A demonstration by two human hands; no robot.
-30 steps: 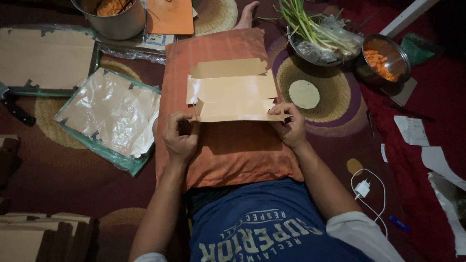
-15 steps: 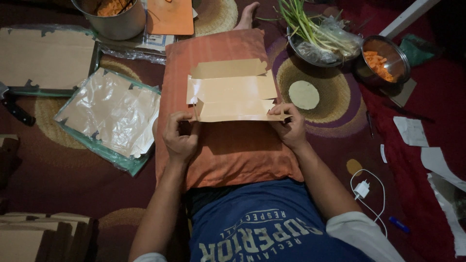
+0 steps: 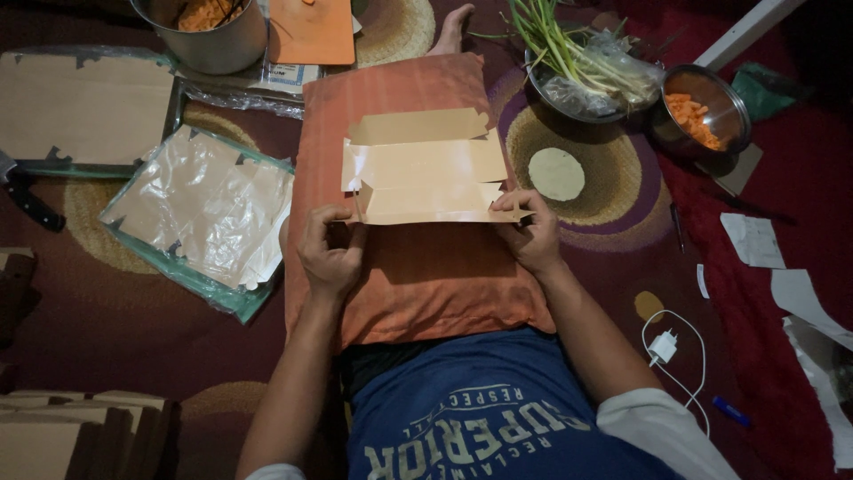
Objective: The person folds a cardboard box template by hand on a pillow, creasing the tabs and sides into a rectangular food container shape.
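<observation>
My left hand point(image 3: 330, 253) & right hand point(image 3: 531, 233) stay pinching the flat carton blank's point(image 3: 425, 167) near corners, mid-frame on the orange pillow point(image 3: 418, 276); nothing's shifted, fold not begun.

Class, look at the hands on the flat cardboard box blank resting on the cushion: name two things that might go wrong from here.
1. The box blank lies on a soft orange cushion, so a fold pressed there may come out crooked.
2. The left hand and right hand pinch only its near corners; the thin flaps there might crease or tear.
</observation>
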